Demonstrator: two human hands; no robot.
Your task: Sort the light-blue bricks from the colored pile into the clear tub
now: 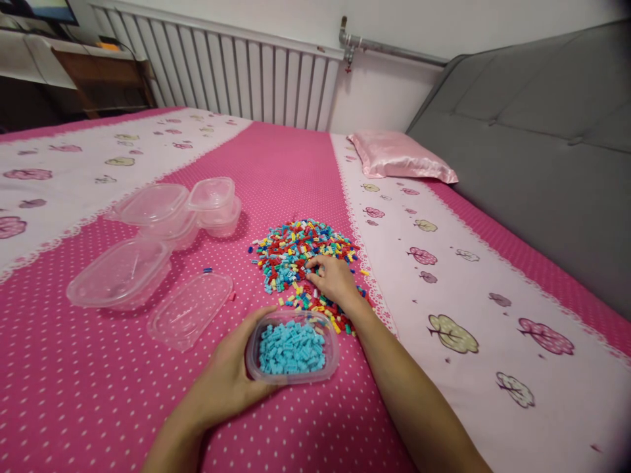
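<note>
My left hand [236, 374] grips a clear plastic container [331, 358] by its left side, thumb along the near edge and fingers along the far edge. Inside lies a heap of light-blue toy bricks [292, 348]. Just beyond the container, a pile of mixed small bricks [296, 246] in red, yellow, blue, green and white spreads over the bed. My right hand [332, 279] reaches into the near right part of this pile, thumb and forefinger pinched together at a light-blue brick; the fingertips partly hide it.
A loose clear lid [190, 312] lies left of the container, near a dark-blue brick [208, 270]. More clear containers [118, 272] stand farther left, some stacked. A pink pillow [399, 156] rests by the grey headboard [537, 131]. A radiator [221, 66] lines the far wall.
</note>
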